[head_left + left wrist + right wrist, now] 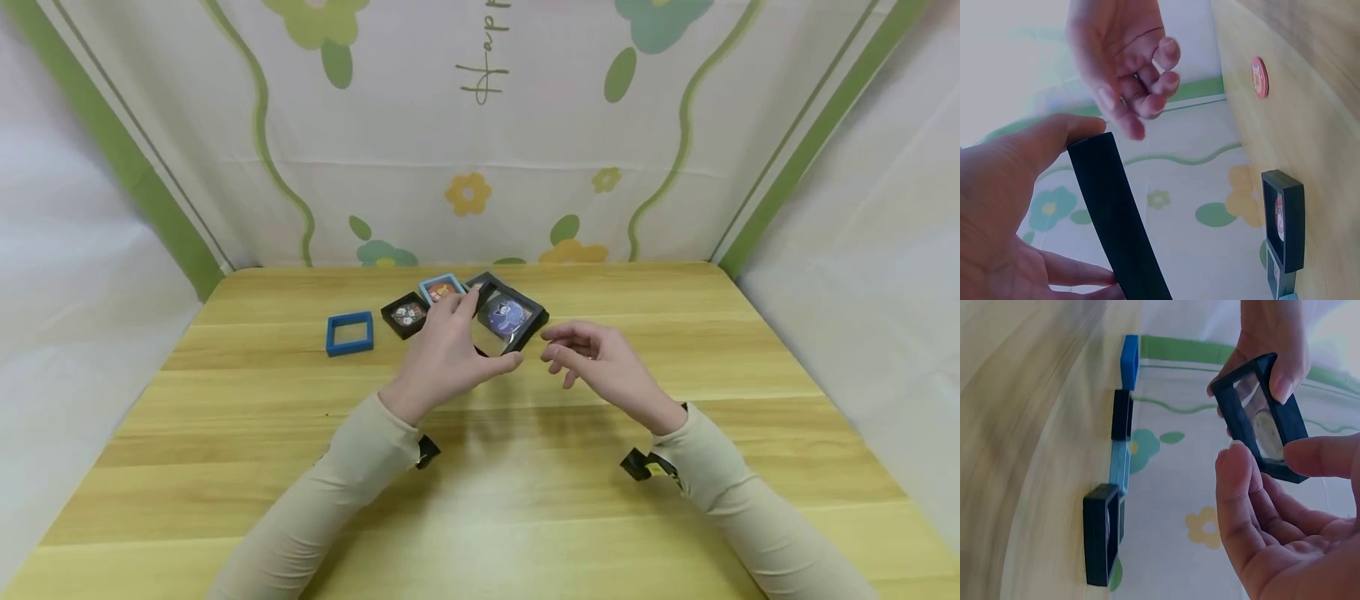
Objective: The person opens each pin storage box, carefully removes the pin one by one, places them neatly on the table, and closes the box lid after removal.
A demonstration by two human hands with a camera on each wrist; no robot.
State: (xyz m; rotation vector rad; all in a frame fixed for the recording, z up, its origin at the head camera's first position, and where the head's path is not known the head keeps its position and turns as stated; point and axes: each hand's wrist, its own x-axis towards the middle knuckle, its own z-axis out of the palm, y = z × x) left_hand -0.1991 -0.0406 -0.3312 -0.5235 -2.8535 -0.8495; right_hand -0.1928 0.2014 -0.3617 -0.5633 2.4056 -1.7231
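Observation:
My left hand [446, 350] grips a small black display frame [1119, 212] by its edges, tilted above the table. Its clear pane shows a round disc [1267, 434], pale from the right wrist view; a purple picture [504, 317] shows at the pane in the head view. My right hand [600, 362] hovers just right of the frame, fingers loosely bent and holding nothing. In the right wrist view its thumb [1319, 456] overlaps the frame's lower corner. A red round disc [1260, 78] lies on the table in the left wrist view.
Left of the hands on the wooden table lie a blue frame [349, 333] with nothing inside, a black frame [405, 314] with a round picture and a light blue frame [442, 287]. Another black frame [1100, 534] stands farther right. A flowered cloth [480, 133] hangs behind.

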